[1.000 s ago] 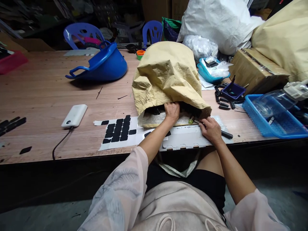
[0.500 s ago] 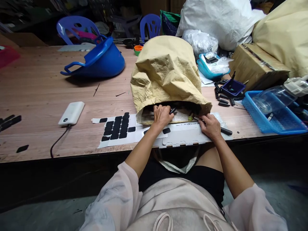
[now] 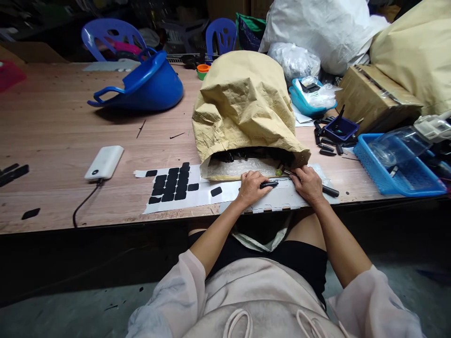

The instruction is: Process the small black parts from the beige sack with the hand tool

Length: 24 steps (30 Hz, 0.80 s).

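My left hand (image 3: 251, 188) is closed on a small black piece (image 3: 269, 184), just in front of the mouth of a tan sack (image 3: 246, 103). Dark items show inside the sack's opening. At the sack's right corner, my right hand (image 3: 307, 184) is closed round a tool with a black handle (image 3: 330, 191); its metal shaft points left, near a small green object (image 3: 279, 172). Beneath both hands lies a pale flat sheet (image 3: 278, 199). White paper with black rounded stickers (image 3: 172, 183) lies left of my left hand.
A white power bank (image 3: 104, 163) with a cable lies on the left. Behind it a blue basin (image 3: 151, 87) is tilted. On the right are a blue basket (image 3: 405, 183), a purple tray (image 3: 341, 129), loose black pieces and a cardboard box (image 3: 377, 94).
My left hand has come out of the sack's mouth and moved right and toward me, with the black piece in it. My right hand has hardly moved.
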{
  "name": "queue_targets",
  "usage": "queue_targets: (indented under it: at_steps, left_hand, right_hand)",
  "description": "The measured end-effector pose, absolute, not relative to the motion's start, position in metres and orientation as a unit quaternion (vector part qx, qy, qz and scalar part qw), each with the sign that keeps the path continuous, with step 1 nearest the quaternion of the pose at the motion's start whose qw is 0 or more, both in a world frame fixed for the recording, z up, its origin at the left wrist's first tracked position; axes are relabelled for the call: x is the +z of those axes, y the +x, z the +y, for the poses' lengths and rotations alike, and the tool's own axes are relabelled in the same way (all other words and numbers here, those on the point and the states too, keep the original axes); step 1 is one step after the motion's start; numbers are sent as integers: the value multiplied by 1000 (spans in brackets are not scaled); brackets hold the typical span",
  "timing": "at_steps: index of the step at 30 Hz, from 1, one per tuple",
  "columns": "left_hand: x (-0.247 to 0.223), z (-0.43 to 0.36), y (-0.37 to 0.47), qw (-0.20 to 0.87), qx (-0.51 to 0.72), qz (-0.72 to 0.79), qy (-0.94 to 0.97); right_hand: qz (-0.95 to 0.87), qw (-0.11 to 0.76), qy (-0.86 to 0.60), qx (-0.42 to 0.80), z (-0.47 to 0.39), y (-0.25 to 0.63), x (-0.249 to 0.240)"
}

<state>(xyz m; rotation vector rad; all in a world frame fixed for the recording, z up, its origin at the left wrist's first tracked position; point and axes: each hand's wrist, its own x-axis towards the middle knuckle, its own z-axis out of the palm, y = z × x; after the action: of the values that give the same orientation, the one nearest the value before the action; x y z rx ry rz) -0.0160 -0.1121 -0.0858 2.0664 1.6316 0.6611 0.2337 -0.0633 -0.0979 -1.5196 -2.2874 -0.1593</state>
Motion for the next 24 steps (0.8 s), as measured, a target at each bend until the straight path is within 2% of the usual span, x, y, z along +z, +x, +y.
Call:
queue_targets:
  at_steps: [4,9,12,24]
  left_hand:
    - [-87,-110,-17,225,247,592,734]
    - [-88,-107,-17,236,245,597,727]
    - [-89,-106,-18,240,244,597,725]
    - [-88,-106,-18,246,240,599,723]
  right_hand:
    - [-815,212,-538,-47,-75,233,-87]
    - [-773,322,-544,53,-116,223,-77]
    - [-769,359,-519,103,-139,214,-77]
    - [-785,337,-507,116,-150,195,-74]
